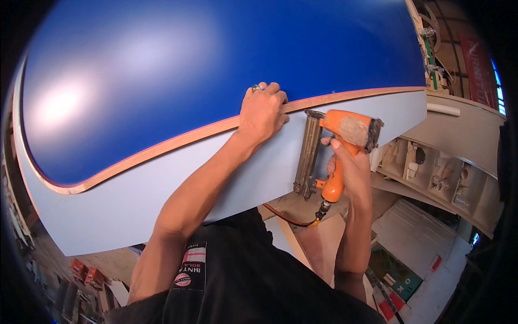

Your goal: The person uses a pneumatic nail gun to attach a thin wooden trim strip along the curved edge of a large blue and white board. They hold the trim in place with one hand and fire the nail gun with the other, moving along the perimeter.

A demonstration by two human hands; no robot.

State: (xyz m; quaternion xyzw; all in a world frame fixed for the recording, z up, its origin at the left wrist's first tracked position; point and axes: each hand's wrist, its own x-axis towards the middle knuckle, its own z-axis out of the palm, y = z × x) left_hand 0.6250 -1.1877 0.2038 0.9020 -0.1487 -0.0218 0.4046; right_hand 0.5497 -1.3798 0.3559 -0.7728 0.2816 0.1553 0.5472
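Observation:
A large glossy blue panel point(216, 65) with a pale wooden edge strip point(178, 139) lies on top of a light blue-white board point(178, 178). My left hand point(263, 110), a ring on one finger, is curled over the strip and grips it near the middle of its length. To the right of it, my right hand point(348, 164) is wrapped around the handle of an orange nail gun point(350, 127). The gun's dark metal magazine point(307, 154) hangs over the pale board, and its nose is just below the strip, apparently apart from it. An air hose point(291, 221) joins the handle's lower end.
An open wooden compartment box point(431, 173) with small hardware stands at the right. Past the panel's right end is a brown worktop point(464, 127) with a white roll point(443, 109). Loose boards point(318, 243) lie below, and small orange boxes point(86, 272) sit at lower left.

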